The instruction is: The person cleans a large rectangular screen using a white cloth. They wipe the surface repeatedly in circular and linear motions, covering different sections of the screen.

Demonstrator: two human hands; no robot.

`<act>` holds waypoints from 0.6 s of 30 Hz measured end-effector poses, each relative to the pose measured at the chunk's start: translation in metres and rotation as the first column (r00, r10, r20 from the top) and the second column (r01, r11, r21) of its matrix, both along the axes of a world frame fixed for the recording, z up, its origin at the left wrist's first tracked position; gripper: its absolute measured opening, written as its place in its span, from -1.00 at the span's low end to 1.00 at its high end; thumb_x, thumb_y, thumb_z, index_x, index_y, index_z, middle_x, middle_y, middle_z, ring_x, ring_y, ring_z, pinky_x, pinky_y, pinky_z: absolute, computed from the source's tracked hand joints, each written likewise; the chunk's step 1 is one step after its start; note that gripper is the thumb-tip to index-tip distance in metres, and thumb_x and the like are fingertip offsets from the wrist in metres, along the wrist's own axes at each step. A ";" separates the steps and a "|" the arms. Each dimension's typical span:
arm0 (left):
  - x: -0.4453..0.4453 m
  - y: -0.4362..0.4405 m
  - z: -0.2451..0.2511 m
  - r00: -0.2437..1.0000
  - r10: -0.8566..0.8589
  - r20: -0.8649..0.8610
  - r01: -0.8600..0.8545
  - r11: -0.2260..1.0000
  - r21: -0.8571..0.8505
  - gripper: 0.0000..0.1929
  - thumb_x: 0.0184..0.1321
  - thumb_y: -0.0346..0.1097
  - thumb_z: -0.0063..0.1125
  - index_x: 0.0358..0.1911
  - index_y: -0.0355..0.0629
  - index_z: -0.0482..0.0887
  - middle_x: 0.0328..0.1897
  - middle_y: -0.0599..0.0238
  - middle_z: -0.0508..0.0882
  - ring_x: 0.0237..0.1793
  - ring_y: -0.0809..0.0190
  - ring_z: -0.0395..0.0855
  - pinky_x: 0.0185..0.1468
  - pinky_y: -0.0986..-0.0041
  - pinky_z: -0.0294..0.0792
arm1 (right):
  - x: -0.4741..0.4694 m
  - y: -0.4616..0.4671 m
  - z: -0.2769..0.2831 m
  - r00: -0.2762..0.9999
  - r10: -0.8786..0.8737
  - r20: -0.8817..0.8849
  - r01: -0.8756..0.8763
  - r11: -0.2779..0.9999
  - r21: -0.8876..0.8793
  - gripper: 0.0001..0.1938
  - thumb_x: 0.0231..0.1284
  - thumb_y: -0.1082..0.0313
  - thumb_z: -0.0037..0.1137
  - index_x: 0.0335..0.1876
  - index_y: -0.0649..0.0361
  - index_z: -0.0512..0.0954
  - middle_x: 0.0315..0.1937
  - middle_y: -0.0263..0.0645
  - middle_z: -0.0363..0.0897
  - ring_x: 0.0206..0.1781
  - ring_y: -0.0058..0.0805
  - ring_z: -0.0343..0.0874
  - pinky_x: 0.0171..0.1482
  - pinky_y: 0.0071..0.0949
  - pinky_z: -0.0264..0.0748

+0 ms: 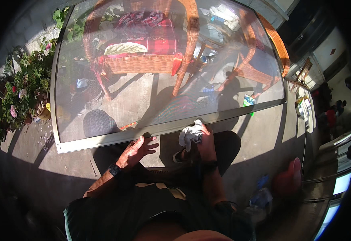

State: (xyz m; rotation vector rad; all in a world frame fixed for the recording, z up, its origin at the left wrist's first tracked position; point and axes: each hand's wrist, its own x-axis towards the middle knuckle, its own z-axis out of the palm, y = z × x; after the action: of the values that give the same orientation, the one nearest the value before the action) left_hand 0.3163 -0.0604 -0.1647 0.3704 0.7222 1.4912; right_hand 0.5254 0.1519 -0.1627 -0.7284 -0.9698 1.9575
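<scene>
A large framed insect screen (139, 104) leans in front of me, its fine mesh see-through and its metal bottom rail (94, 142) crossing above my knees. My right hand (207, 144) grips a crumpled white-and-grey cloth (190, 135) at this rail, right of its middle. At the rail's lower edge is my left hand (134, 152), fingers spread and nothing in its grasp. Its thumb tip meets or nearly meets the rail; I cannot tell which. A dark band circles each wrist.
Behind the mesh stand a wicker armchair (142, 64) with a red plaid cushion (163, 36) and a second wicker chair (250, 75). Potted flowering plants (27, 87) line the left wall. A red plastic basin or tub (288, 177) and plastic bags (260, 198) lie at the lower right.
</scene>
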 end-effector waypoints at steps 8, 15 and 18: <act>0.003 0.027 -0.006 0.980 0.087 0.178 -0.110 0.986 0.123 -0.53 0.38 -0.03 -0.11 0.25 -0.11 0.32 0.29 0.18 0.41 0.24 0.00 0.42 0.32 0.10 0.23 | 0.014 -0.052 0.065 0.932 0.062 0.358 -0.133 0.975 0.176 -0.78 0.33 0.37 -0.15 -0.14 0.30 0.54 -0.30 -0.34 0.59 -0.23 -0.62 0.56 -0.19 -0.57 0.46; 0.002 0.029 -0.023 0.953 0.197 0.231 -0.201 0.979 -0.006 -0.56 0.35 -0.08 -0.03 0.20 -0.15 0.38 0.22 0.14 0.46 0.20 -0.08 0.44 0.29 0.03 0.30 | -0.010 -0.055 0.107 0.925 -0.037 0.379 -0.133 0.900 0.414 -0.83 0.33 0.44 -0.06 -0.14 0.38 0.50 -0.43 -0.36 0.55 -0.35 -0.72 0.50 -0.25 -0.68 0.47; 0.001 0.028 -0.027 0.948 0.152 0.280 -0.176 0.982 0.065 -0.48 0.34 -0.07 -0.02 0.26 -0.19 0.28 0.29 0.09 0.38 0.26 -0.10 0.37 0.32 0.05 0.26 | -0.056 -0.054 0.096 0.891 -0.315 0.327 -0.155 0.466 0.871 -0.78 0.16 0.48 0.13 -0.06 0.26 0.52 -0.29 -0.21 0.56 -0.30 -0.41 0.61 -0.24 -0.49 0.53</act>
State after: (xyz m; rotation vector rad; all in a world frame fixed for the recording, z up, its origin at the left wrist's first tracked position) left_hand 0.3176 -0.0325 -0.1913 0.1673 0.4744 1.6963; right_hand 0.4695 0.0974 -0.0667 -0.5596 -1.9810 0.8896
